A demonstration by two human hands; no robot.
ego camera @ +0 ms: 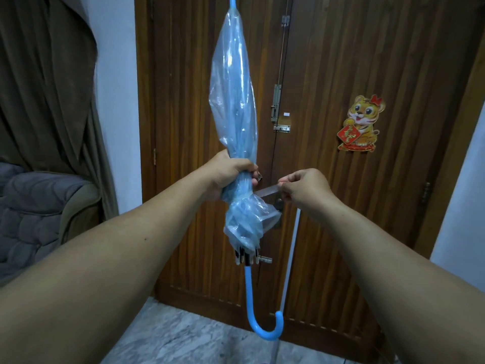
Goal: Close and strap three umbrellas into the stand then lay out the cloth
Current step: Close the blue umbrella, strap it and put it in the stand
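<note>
A closed light-blue see-through umbrella (233, 101) hangs upright in front of me, tip up and curved blue handle (265, 327) down. My left hand (228, 174) is wrapped tight around its folded canopy, a little below the middle. My right hand (304, 190) is to the right of it and pinches the end of the clear closing strap (266, 191), which is stretched out sideways from the canopy. No stand or cloth is in view.
A brown wooden double door (341, 74) with bolts and a tiger sticker (363, 123) fills the background. A grey cushioned chair (34, 214) and brown curtain (47, 88) stand on the left. Marble floor (183, 337) lies below.
</note>
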